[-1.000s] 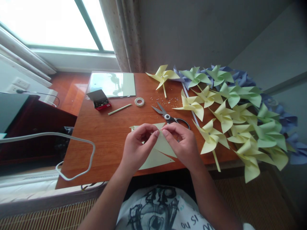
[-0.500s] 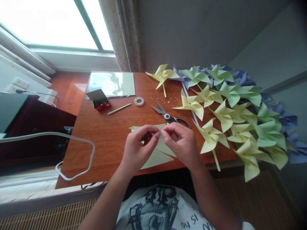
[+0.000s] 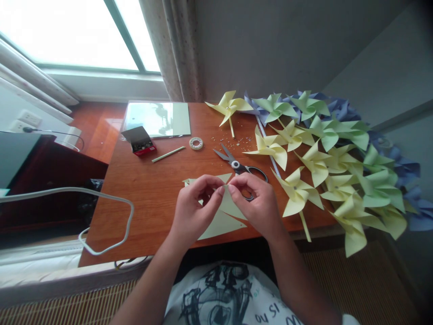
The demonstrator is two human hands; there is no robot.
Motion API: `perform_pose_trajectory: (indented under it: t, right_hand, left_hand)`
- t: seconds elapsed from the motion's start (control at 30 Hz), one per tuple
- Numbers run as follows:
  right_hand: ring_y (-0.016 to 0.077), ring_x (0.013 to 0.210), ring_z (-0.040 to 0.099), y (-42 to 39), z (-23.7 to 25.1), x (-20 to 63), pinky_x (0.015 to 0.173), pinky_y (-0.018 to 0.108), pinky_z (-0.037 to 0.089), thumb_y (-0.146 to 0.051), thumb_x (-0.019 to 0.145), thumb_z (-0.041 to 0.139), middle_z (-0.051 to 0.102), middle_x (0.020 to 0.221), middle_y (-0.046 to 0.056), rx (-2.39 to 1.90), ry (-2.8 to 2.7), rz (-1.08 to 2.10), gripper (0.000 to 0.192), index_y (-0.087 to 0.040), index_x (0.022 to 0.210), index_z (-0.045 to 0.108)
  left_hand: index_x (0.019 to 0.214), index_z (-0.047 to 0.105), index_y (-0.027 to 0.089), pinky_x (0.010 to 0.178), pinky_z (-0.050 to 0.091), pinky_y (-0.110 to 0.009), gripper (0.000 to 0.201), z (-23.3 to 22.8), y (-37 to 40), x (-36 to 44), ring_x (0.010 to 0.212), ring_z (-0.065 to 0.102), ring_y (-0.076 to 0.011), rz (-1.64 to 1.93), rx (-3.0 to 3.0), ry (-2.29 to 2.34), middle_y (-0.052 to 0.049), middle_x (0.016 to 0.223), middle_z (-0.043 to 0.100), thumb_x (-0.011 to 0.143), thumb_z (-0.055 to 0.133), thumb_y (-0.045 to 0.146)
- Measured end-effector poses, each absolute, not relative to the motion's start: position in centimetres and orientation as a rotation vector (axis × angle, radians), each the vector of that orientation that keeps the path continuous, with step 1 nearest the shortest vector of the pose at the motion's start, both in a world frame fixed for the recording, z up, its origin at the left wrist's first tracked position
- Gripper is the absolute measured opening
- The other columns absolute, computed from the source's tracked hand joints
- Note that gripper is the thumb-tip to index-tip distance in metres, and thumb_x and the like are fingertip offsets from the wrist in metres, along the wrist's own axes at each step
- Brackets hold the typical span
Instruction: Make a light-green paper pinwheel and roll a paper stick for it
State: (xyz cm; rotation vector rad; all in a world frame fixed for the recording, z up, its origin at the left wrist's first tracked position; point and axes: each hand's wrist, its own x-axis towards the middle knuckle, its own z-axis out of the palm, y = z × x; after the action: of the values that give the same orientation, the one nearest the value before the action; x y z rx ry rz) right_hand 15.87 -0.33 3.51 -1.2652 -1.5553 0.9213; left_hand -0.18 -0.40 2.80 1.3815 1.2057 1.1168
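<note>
My left hand (image 3: 199, 205) and my right hand (image 3: 255, 201) meet fingertip to fingertip above the table, each closed in a pinch. A tiny pale bit shows between the tips, too small to name. Beneath them lies a pale yellow paper sheet (image 3: 218, 223), cut with slits and marked by small holes near its corners; my hands hide part of it. Scissors (image 3: 236, 164) with black and grey handles lie with blades apart just beyond my right hand, which covers part of one handle loop.
Many yellow, green and purple paper pinwheels (image 3: 297, 192) crowd the right side. A roll of tape (image 3: 196, 143), a rolled paper stick (image 3: 168, 154), an opened red box of small pins (image 3: 142, 143) and a glossy sheet pack (image 3: 157, 118) lie farther back. A white cable (image 3: 130, 216) hangs at left.
My fingertips have shifted slightly, and the pale bit between them shows more clearly. The yellow sheet has moved a little. Everything else is the same.
</note>
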Motion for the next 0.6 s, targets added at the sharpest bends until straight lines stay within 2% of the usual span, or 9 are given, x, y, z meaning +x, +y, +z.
perform_pose_trajectory:
  t: [0.3,0.6]
  right_hand:
    - [0.0135,0.07,0.057,-0.37,3.77,16.12,0.068,0.027,0.046,-0.011,0.087,0.063,0.063,0.075,-0.002,-1.254,-1.626,0.834,0.012,-0.02,0.079,0.065]
    - [0.0141,0.071,0.059,-0.41,3.74,16.02,0.07,0.028,0.047,-0.011,0.088,0.064,0.064,0.075,-0.002,-1.253,-1.658,0.792,0.012,-0.02,0.081,0.066]
  left_hand:
    - [0.087,0.07,0.017,0.054,0.042,-0.021,0.007,2.85,-0.55,-0.25,0.059,0.053,-0.0092,1.109,1.591,1.258,0.001,0.071,0.066,0.09,0.064,0.016]
    - [0.087,0.07,0.017,0.054,0.043,-0.02,0.006,3.11,-0.61,-0.28,0.058,0.054,-0.0084,1.133,1.631,1.271,0.001,0.073,0.067,0.09,0.065,0.016]
